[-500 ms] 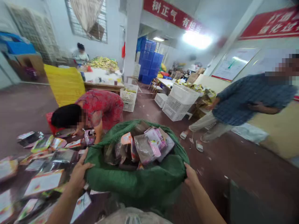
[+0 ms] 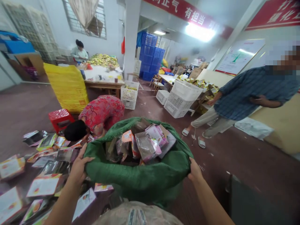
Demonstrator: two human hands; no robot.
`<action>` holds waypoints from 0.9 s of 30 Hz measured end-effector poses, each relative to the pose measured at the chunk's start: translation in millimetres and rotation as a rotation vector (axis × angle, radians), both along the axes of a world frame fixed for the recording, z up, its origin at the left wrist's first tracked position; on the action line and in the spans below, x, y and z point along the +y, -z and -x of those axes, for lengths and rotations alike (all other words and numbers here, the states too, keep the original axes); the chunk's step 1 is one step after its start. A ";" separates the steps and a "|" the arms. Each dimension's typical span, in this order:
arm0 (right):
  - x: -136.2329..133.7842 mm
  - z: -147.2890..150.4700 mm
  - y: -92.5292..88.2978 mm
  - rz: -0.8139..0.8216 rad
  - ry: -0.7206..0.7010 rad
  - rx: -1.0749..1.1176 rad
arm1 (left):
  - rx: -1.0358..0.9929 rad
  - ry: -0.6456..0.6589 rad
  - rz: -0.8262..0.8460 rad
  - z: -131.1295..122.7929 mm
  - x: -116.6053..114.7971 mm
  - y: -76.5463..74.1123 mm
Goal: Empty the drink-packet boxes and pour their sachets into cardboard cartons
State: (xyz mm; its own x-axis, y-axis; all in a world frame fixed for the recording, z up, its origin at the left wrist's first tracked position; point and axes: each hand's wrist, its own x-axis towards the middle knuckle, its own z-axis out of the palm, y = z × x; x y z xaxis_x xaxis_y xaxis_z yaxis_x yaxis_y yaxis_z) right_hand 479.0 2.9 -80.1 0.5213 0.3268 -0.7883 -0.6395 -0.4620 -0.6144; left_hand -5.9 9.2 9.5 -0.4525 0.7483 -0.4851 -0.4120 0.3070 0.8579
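Note:
A large green woven sack (image 2: 138,178) stands in front of me with its rim folded outward and its mouth wide. My left hand (image 2: 80,165) grips the rim on the left side, thumb along the top. On the opposite side, my right hand (image 2: 195,170) is closed on the rim, its fingertips partly hidden by the fabric. Inside lie several flat packages with clear film windows, among them a pink-and-white package (image 2: 158,136) and an orange-and-white package (image 2: 127,137). How deep the contents go is hidden.
Many similar packages (image 2: 44,184) lie scattered on the floor at left. A person in red (image 2: 103,109) bends over them beside a red stool (image 2: 60,117) and a yellow sack (image 2: 67,86). Another person (image 2: 248,90) stands at right near white crates (image 2: 180,100). A dark panel (image 2: 253,200) is at lower right.
The person in red has bent lower and moved right, uncovering more of the red stool. The standing person has shifted slightly. Both my hands keep hold of the sack's rim.

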 end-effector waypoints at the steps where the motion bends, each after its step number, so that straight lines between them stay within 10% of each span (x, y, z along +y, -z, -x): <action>1: 0.8 1.3 -0.4 -0.004 0.011 -0.004 | 0.011 0.005 0.012 -0.4 -1.6 1.7; 20: 2.0 6.6 5.2 -0.033 -0.060 0.090 | 0.005 0.158 0.171 -8.6 -27.5 10.7; 27: -3.0 11.3 3.6 -0.043 -0.090 0.162 | -0.094 0.249 0.337 21.2 -30.4 47.7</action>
State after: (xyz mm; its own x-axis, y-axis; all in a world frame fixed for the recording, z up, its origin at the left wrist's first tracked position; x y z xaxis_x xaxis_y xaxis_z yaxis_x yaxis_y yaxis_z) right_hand 467.7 -0.2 -83.7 0.3556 0.4010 -0.8442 -0.6894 -0.4973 -0.5266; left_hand -27.1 -21.1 -38.2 -0.2204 0.6221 -0.7513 -0.3613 0.6634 0.6553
